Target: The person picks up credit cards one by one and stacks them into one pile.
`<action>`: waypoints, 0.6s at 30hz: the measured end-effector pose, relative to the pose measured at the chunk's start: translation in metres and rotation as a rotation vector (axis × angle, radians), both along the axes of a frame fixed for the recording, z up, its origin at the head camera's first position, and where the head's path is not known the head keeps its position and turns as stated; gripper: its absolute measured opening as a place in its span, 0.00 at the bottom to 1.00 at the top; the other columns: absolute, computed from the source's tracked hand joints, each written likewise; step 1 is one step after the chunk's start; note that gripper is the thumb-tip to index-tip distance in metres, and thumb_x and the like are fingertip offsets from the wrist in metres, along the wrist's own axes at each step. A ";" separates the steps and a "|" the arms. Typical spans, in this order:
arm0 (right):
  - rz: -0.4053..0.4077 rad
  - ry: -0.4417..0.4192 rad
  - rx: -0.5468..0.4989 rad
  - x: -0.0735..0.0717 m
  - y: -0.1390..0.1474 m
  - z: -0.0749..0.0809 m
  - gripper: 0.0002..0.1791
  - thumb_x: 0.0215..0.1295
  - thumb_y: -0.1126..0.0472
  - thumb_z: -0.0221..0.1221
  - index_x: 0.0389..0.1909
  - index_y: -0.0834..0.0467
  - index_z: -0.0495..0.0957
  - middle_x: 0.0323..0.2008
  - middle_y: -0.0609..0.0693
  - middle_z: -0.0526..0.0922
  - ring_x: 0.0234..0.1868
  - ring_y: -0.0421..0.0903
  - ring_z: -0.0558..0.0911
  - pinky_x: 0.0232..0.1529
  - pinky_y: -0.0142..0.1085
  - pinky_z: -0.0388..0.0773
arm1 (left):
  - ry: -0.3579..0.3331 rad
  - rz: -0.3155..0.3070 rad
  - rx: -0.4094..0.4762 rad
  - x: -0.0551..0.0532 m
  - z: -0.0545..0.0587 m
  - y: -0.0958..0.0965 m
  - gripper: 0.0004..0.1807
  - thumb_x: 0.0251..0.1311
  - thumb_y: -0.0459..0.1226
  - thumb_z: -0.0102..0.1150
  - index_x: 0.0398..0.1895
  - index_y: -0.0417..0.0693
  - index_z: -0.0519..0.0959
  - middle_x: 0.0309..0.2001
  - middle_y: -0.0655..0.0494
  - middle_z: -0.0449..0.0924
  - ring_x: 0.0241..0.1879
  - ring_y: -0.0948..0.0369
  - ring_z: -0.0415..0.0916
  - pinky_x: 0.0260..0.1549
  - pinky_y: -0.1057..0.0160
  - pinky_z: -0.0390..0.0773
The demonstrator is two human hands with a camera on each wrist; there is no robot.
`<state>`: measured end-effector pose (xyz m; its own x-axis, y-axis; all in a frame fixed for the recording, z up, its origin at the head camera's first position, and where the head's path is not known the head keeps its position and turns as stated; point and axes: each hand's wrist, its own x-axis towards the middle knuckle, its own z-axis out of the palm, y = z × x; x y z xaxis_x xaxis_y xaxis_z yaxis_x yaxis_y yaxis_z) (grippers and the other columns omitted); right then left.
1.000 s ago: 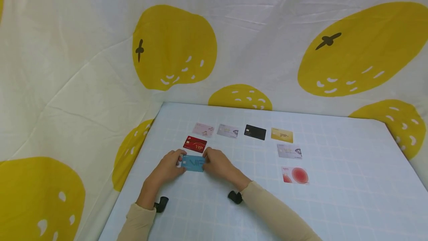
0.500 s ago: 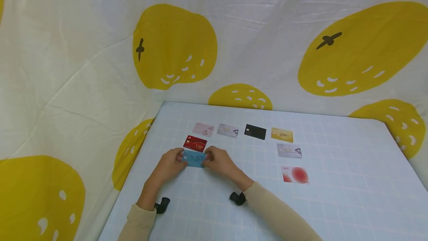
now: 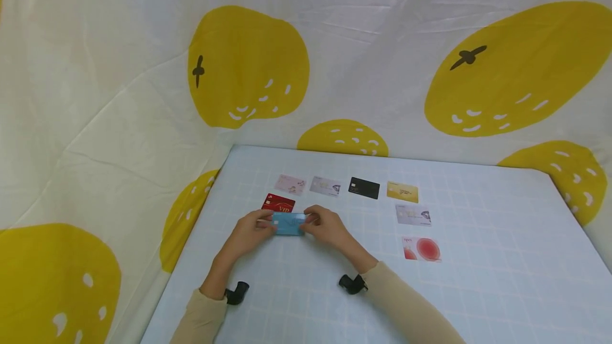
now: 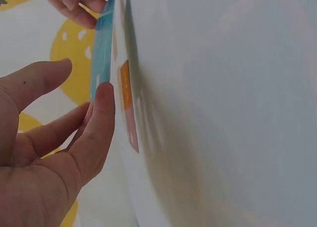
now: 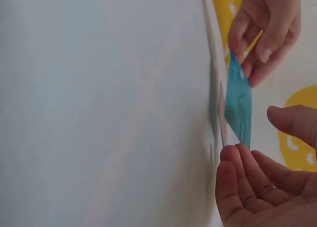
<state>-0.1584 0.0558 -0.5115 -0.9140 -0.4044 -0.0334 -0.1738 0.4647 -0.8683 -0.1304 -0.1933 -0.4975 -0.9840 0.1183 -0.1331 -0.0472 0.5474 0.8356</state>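
Observation:
Both hands hold a blue VIP card by its short ends, just off the table in the head view. My left hand has the card's left end at its fingertips, and my right hand has the right end. In the left wrist view the blue card stretches between the fingertips of the two hands. Seen from the right wrist, the blue card is tilted. Just behind it lies a red VIP card, its lower edge hidden by the blue one.
A pink card, a grey card, a black card and a gold card form a back row. Below the gold one lie another grey card and a white card with a red circle. A fruit-patterned curtain borders the table.
Both hands have carried the blue card rightward and slightly away from the body. It now covers the lower part of the red card. The other cards stay in place.

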 end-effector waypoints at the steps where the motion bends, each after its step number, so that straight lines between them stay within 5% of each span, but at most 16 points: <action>1: -0.009 0.002 0.003 0.000 0.003 0.000 0.22 0.65 0.55 0.66 0.55 0.61 0.79 0.41 0.49 0.84 0.40 0.45 0.82 0.40 0.39 0.80 | -0.002 -0.002 0.008 -0.001 0.000 0.003 0.26 0.61 0.38 0.69 0.63 0.43 0.77 0.54 0.48 0.80 0.51 0.53 0.81 0.50 0.51 0.79; 10: -0.107 -0.003 0.008 0.005 0.032 0.003 0.21 0.65 0.54 0.67 0.56 0.59 0.79 0.41 0.48 0.84 0.40 0.46 0.83 0.39 0.40 0.80 | 0.006 -0.072 0.056 -0.010 -0.001 0.032 0.25 0.61 0.36 0.68 0.62 0.41 0.77 0.53 0.49 0.80 0.50 0.53 0.82 0.49 0.51 0.80; 18: -0.185 -0.011 0.040 0.007 0.064 0.002 0.21 0.65 0.55 0.67 0.56 0.57 0.79 0.41 0.47 0.84 0.41 0.46 0.83 0.42 0.42 0.80 | 0.029 -0.173 0.012 -0.019 -0.004 0.063 0.25 0.63 0.37 0.67 0.63 0.40 0.76 0.53 0.48 0.80 0.49 0.54 0.82 0.49 0.54 0.80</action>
